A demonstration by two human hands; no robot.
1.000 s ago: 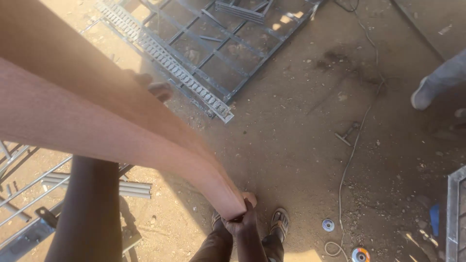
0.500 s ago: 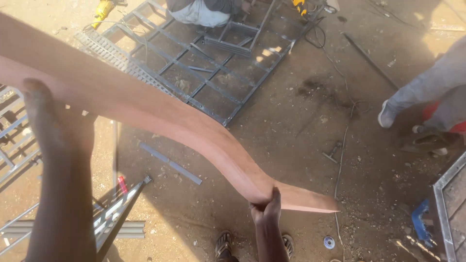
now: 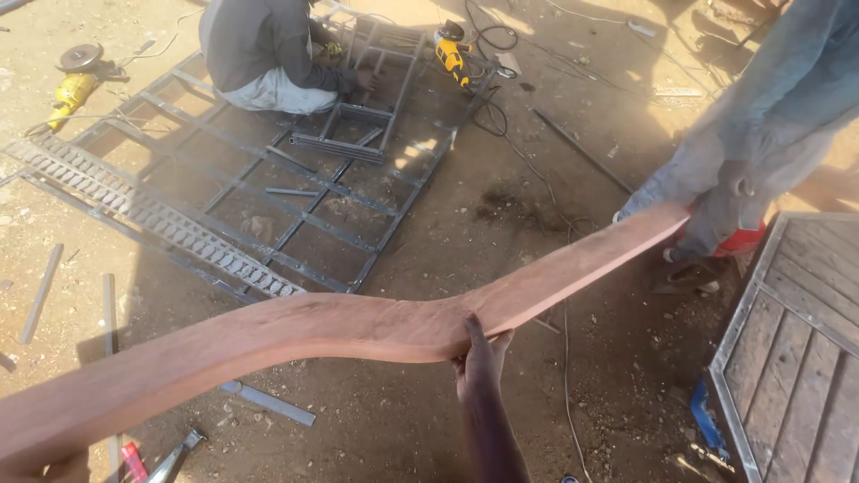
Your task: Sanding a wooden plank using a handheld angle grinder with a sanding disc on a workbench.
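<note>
Item: curved reddish plank (image 3: 358,331), held level above the dirt floor (image 3: 501,206). My right hand (image 3: 479,358) grips its near edge at mid-length, fingers clamped on the wood. My left hand (image 3: 45,467) sits under the low end; I cannot tell its finger state. I judge: keep both grips firm, plank steady.

No packages, labels, signs or screens visible anywhere in this view. Only bare dirt ground, metal framework, tools and a wooden plank show, and none of them carries a readable tag, sticker or display that can be made out from the head camera.
</note>
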